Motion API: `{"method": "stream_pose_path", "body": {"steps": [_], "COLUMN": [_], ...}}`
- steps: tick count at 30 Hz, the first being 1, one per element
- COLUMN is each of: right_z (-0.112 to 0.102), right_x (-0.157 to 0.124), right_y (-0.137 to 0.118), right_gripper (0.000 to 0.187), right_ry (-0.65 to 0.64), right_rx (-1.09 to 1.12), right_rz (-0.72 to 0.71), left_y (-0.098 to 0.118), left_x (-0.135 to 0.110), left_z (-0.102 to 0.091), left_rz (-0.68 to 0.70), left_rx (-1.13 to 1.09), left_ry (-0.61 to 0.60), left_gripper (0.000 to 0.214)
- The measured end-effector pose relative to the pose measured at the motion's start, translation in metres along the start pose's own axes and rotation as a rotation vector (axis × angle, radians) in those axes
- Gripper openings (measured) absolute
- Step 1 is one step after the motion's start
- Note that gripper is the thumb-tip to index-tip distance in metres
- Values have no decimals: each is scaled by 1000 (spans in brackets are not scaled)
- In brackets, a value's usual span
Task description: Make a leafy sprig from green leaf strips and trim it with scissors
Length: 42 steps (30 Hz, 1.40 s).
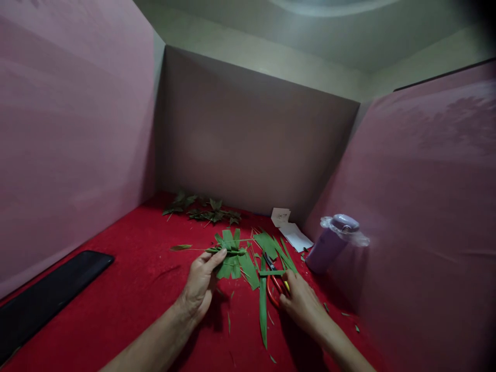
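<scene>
My left hand (201,281) rests on the red cloth and pinches a small folded bundle of green leaf strips (228,251) between thumb and fingers. My right hand (302,299) lies closed on the red handles of a pair of scissors (273,279), whose blades point away among the cut leaves. Several flat green leaf pieces (248,266) lie between the two hands, and one long narrow strip (263,307) runs toward me.
A heap of darker leaves (205,211) lies at the back. A lilac lidded bottle (331,243) leans at the right wall, with white paper slips (290,227) behind it. A black flat bar (50,294) lies at the left. Pink and grey panels enclose the red table (127,289).
</scene>
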State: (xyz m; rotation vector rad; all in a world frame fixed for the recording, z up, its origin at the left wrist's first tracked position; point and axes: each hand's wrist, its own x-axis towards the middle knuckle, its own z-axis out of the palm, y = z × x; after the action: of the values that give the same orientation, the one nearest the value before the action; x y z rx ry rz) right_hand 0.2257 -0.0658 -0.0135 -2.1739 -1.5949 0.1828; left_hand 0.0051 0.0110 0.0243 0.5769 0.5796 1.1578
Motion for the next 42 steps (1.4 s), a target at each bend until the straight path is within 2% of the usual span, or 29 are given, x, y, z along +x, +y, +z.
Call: {"method": "stream_pose_path", "body": {"steps": [5,10,11,13,14,16,19,22,28,32,36,42], "right_z": [-16,-28,-28,-26,-23,-18,-11,-8,-6,1,3,4], "right_x": [14,3,-3,-15,-21,-31,-39,-39,-29,-26,-26,-27], "right_y": [-4,-11,-13,-21,-25,-35,-48,-59,-63,-62,-63,-64], "right_gripper": [30,37,38,42,43,46,50,45,47,48,45,48], "right_ry": [-95,-112,-120,-131,-132,-140,-177,-201,-224,-203,-170,-174], "right_rx": [144,338,412,777,885,1052,1243,1291,1257,1244,1256,1257], "right_rz": [65,163,156,176,207,239,196,157,130,201,255,218], "left_y": [2,1,0,0,0,0,0,0,-1,-3,-4,-5], "left_x": [0,0,0,0,-1,-2,-3,-3,-4,-7,-9,-11], "left_z": [-1,-3,-3,-3,-3,-3,-3,-4,-3,1,4,5], "left_rz": [26,39,42,44,41,19,-26,-32,-84,-110,-151,-225], "left_rx": [-28,-51,-62,-82,-89,-94,-74,-66,-12,6,-26,-92], "left_ry": [-21,-43,-41,-29,-21,-12,-41,-54,-83,-121,-65,0], "left_gripper": [17,16,15,13,12,10,7,6,10,8,4,15]}}
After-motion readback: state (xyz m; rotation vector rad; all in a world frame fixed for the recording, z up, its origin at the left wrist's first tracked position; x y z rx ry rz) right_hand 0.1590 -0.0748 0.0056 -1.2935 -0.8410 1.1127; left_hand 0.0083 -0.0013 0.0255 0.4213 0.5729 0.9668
